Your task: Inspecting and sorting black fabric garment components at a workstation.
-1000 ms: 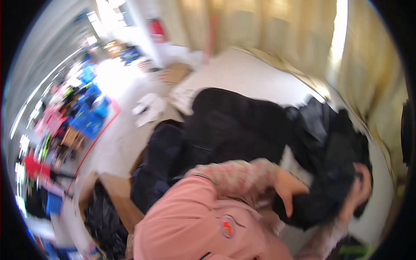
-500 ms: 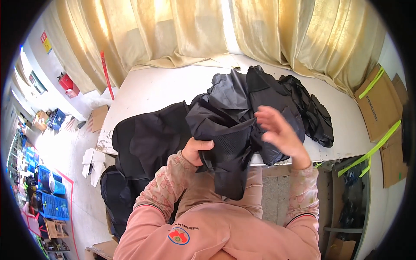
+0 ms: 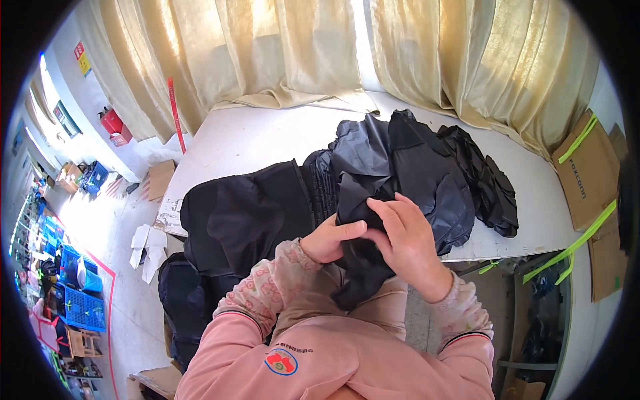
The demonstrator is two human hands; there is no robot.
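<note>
Just in front of my body, at the near edge of the white table (image 3: 257,137), I hold a black fabric piece (image 3: 365,270). My left hand (image 3: 330,240) grips its left side with the thumb on top. My right hand (image 3: 407,243) is closed on its upper right part, fingers bent over the cloth. The lower end hangs over my lap. Left of my hands lies a flat black padded fabric piece (image 3: 250,213). Behind and to the right is a heap of black fabric (image 3: 427,163), partly shiny, with a crumpled part (image 3: 499,193) at its right end.
More black fabric (image 3: 181,300) is stacked low at the left, beside the table. Cream curtains (image 3: 300,53) hang along the far edge. Cardboard (image 3: 579,177) with yellow-green straps stands at the right. Blue crates (image 3: 85,308) are on the floor far left.
My right hand has come down and left from above the heap and now grips the fabric. The held piece is gathered closer together between both hands, which have drawn near each other.
</note>
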